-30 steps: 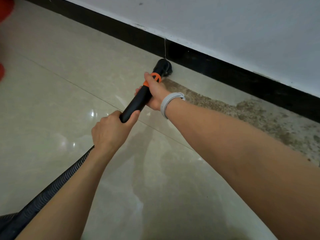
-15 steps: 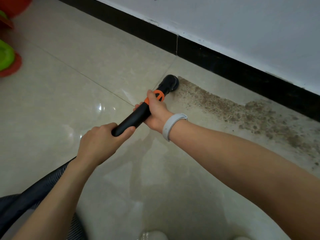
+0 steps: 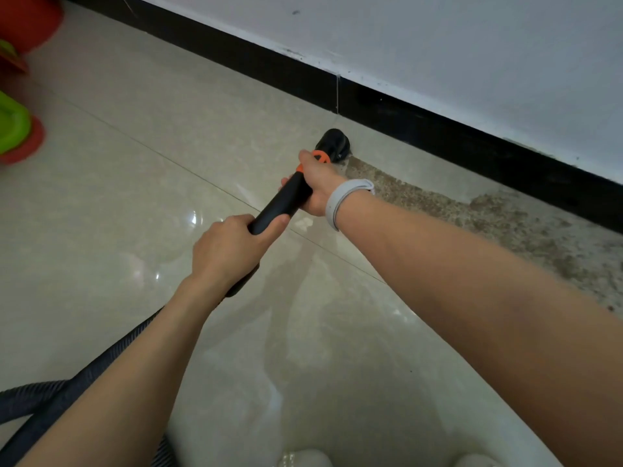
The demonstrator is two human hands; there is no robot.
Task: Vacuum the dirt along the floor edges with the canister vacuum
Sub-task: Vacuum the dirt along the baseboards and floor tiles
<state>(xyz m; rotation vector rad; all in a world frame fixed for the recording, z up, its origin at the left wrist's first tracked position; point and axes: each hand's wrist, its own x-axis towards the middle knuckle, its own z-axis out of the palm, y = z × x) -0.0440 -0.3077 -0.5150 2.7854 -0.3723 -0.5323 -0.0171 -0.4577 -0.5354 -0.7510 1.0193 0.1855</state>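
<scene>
Glossy beige floor tiles (image 3: 141,170) meet a black skirting board (image 3: 438,129). Both hands wrap the black wand (image 3: 283,205): right hand (image 3: 318,188) forward, left hand (image 3: 229,247) behind. Its nozzle (image 3: 333,143) sits at the dirt strip (image 3: 488,217), which runs rightward along the skirting.

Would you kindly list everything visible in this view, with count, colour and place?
vacuum wand: one, black with orange collar, angled toward the wall
nozzle: one, black, on the floor at the dirt's left end
hose: one, dark ribbed, lower left
dirt: one brown band, on the floor along the baseboard, right of the nozzle
baseboard: one, black, at the wall's foot
wall: white, top
floor: beige glossy tiles
plastic items: red and green, blurred, far left
wristband: one, pale grey, right wrist
left hand: grips the wand's rear
right hand: grips the wand near the collar
</scene>
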